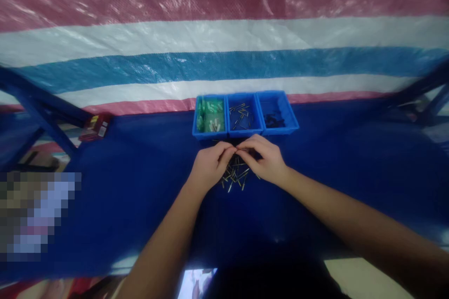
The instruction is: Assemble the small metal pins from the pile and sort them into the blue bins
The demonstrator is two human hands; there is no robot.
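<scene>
Mid-assembly, by the look of it: left hand (209,164) and right hand (264,159) pinched together on one small metal pin (241,149) above a loose pile of pins (235,175) on the blue cloth (140,187). Next, probably careful fingertip alignment. Beyond: left bin (210,117) with green pieces, middle bin (243,116) with pins, right bin (277,114) with dark bits.

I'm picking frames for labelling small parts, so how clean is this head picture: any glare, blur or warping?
Head view: dim and soft, so the small metal pins under the left hand and right hand blur together; the striped plastic sheet shows glare; wide-angle warping bends the blue table edges; a pixelated patch covers the lower left.
</scene>
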